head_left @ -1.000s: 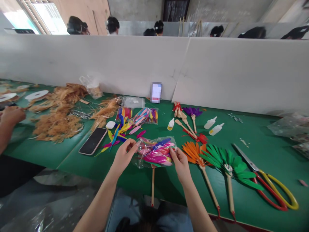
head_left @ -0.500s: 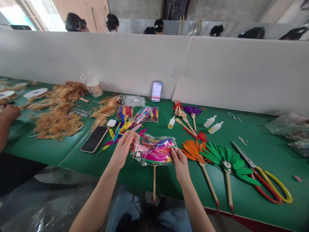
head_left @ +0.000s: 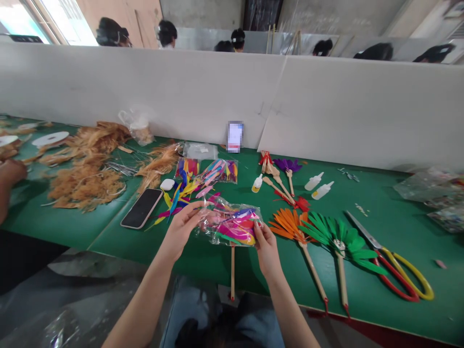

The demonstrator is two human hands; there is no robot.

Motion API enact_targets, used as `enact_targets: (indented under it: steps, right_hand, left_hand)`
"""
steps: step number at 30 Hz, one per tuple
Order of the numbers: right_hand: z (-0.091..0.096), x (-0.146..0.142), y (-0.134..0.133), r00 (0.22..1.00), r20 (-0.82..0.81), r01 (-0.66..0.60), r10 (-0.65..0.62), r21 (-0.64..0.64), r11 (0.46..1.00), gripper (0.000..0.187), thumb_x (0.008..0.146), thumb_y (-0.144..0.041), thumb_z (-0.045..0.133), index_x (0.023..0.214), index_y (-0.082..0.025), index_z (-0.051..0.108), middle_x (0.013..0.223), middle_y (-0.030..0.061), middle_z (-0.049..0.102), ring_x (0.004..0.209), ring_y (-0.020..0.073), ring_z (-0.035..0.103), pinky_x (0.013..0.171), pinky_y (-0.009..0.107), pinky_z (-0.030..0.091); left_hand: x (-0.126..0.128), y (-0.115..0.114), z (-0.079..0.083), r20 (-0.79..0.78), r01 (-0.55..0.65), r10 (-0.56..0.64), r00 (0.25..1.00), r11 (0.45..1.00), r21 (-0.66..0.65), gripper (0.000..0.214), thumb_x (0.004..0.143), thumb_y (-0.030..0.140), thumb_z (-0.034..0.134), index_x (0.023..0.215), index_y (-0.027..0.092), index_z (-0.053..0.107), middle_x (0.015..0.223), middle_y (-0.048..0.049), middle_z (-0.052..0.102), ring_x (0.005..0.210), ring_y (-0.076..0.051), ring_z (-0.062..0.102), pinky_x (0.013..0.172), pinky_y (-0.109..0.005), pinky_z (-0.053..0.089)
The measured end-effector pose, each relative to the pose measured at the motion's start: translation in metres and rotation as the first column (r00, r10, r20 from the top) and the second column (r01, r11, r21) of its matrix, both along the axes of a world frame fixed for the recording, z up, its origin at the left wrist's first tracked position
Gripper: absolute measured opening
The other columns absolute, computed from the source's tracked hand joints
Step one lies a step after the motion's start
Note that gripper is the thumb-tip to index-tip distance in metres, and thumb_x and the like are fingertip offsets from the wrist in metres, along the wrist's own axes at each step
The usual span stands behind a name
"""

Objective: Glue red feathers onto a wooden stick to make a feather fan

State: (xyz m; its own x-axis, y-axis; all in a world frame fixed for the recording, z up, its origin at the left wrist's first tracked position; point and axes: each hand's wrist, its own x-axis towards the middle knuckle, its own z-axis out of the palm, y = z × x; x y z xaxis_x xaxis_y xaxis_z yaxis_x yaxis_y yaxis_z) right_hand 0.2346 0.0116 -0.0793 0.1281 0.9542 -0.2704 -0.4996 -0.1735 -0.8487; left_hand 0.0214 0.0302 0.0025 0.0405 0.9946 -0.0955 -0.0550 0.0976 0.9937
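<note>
I hold a clear plastic bag of coloured feathers just above the green table. My left hand pinches the bag's left end, fingers closed on the plastic. My right hand grips its lower right corner. A bare wooden stick lies on the table under the bag, pointing toward me. To the right lie an orange feather fan and a green feather fan, each on a wooden handle.
A phone and loose coloured feathers lie left of the bag. Scissors with red and yellow handles lie at the right. Small glue bottles stand further back. Heaps of tan fibre cover the left. Another person's hand is at the far left. A white partition runs behind.
Both my hands have kept hold of the bag and tilted it, the left hand rising slightly and working at the bag's end. The view has shifted a little.
</note>
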Motion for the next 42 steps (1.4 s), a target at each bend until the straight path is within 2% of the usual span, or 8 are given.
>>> enact_targets:
  steps: [4, 9, 16, 21, 26, 31, 36, 42]
  right_hand:
    - [0.003, -0.005, -0.001, 1.0, 0.004, 0.029, -0.03, 0.036, 0.999, 0.028, 0.07, -0.045, 0.072, 0.076, -0.02, 0.06, 0.071, -0.0038, 0.055, 0.063, 0.0088, 0.049, 0.055, 0.017, 0.041]
    - [0.009, -0.009, -0.004, 0.999, -0.018, 0.032, -0.031, 0.053, 0.998, 0.028, 0.071, -0.045, 0.072, 0.078, -0.02, 0.062, 0.073, -0.0023, 0.058, 0.063, 0.0091, 0.05, 0.057, 0.018, 0.041]
    - [0.006, -0.008, -0.01, 0.998, -0.025, 0.056, -0.054, 0.1, 0.993, 0.025, 0.074, -0.042, 0.07, 0.071, -0.019, 0.059, 0.068, -0.0042, 0.054, 0.061, 0.0072, 0.046, 0.057, 0.016, 0.039]
    - [0.006, -0.007, -0.012, 0.999, -0.027, 0.042, -0.039, 0.104, 0.994, 0.022, 0.076, -0.04, 0.069, 0.075, -0.02, 0.061, 0.072, -0.0033, 0.057, 0.063, 0.0079, 0.048, 0.059, 0.017, 0.041]
    - [0.01, -0.008, -0.012, 0.998, 0.007, 0.06, -0.062, 0.112, 0.992, 0.024, 0.076, -0.04, 0.069, 0.074, -0.019, 0.06, 0.07, -0.0031, 0.055, 0.063, 0.0082, 0.047, 0.059, 0.017, 0.04]
    - [0.015, -0.009, -0.012, 0.989, 0.082, 0.116, -0.127, 0.123, 0.986, 0.027, 0.076, -0.042, 0.068, 0.071, -0.018, 0.057, 0.066, -0.0037, 0.051, 0.06, 0.008, 0.042, 0.055, 0.018, 0.037]
    - [0.017, -0.012, -0.012, 0.971, 0.157, 0.164, -0.181, 0.12, 0.979, 0.029, 0.077, -0.044, 0.066, 0.072, -0.018, 0.054, 0.064, -0.0039, 0.049, 0.058, 0.0086, 0.039, 0.052, 0.019, 0.034]
    - [0.025, -0.014, -0.015, 0.912, 0.348, 0.179, -0.219, 0.142, 0.973, 0.034, 0.077, -0.05, 0.062, 0.071, -0.017, 0.055, 0.058, -0.0037, 0.047, 0.054, 0.0098, 0.039, 0.049, 0.022, 0.032]
  left_hand:
    - [0.001, -0.004, 0.006, -0.116, 0.129, -0.124, 0.986, 0.991, 0.04, 0.04, 0.083, 0.038, 0.058, 0.118, 0.018, 0.057, 0.103, -0.0093, 0.07, 0.093, -0.023, 0.066, 0.076, -0.03, 0.052]
    - [0.0, -0.005, 0.008, -0.234, 0.258, -0.228, 0.945, 0.96, 0.107, 0.032, 0.085, 0.036, 0.055, 0.111, 0.018, 0.062, 0.107, -0.0093, 0.069, 0.105, -0.024, 0.062, 0.089, -0.033, 0.05]
    - [-0.007, -0.006, 0.001, -0.329, 0.076, 0.014, 0.944, 0.963, 0.259, 0.03, 0.086, 0.034, 0.054, 0.107, 0.016, 0.064, 0.099, -0.0083, 0.071, 0.098, -0.023, 0.065, 0.083, -0.032, 0.052]
    - [-0.003, -0.008, 0.001, -0.422, -0.033, 0.167, 0.891, 0.951, 0.307, 0.023, 0.08, 0.035, 0.062, 0.096, 0.018, 0.066, 0.092, -0.0056, 0.072, 0.085, -0.02, 0.067, 0.069, -0.026, 0.052]
    - [-0.001, -0.008, 0.001, -0.492, 0.095, 0.103, 0.864, 0.928, 0.361, 0.016, 0.08, 0.031, 0.063, 0.09, 0.018, 0.065, 0.091, -0.0041, 0.07, 0.08, -0.016, 0.065, 0.069, -0.025, 0.049]
    - [-0.002, -0.007, 0.0, -0.573, 0.174, 0.135, 0.809, 0.875, 0.451, 0.012, 0.08, 0.025, 0.063, 0.09, 0.019, 0.059, 0.087, -0.0017, 0.065, 0.075, -0.013, 0.06, 0.067, -0.025, 0.047]
    - [0.001, -0.008, 0.005, -0.617, 0.335, 0.088, 0.782, 0.775, 0.535, 0.011, 0.082, 0.022, 0.06, 0.093, 0.022, 0.061, 0.096, -0.0024, 0.065, 0.095, -0.016, 0.06, 0.083, -0.03, 0.047]
    - [0.001, -0.008, 0.003, -0.669, 0.426, 0.013, 0.743, 0.762, 0.487, 0.017, 0.082, 0.028, 0.061, 0.098, 0.023, 0.063, 0.106, -0.0054, 0.063, 0.105, -0.02, 0.057, 0.089, -0.037, 0.046]
